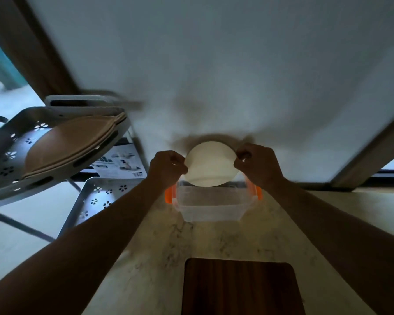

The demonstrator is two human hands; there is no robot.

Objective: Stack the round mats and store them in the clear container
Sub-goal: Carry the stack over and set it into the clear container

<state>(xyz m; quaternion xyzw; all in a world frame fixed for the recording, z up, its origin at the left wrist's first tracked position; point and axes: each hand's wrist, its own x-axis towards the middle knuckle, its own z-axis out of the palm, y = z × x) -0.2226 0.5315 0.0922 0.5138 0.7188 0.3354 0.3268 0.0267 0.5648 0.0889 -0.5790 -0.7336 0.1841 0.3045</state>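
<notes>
The left hand (167,165) and right hand (257,163) each pinch opposite edges of the white round mats (210,164), held between them above the clear container (212,205).

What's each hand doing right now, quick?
Left hand: closed, pinching the left edge of the white round mats.
Right hand: closed on their right edge, above the clear plastic container with orange latches.
</notes>
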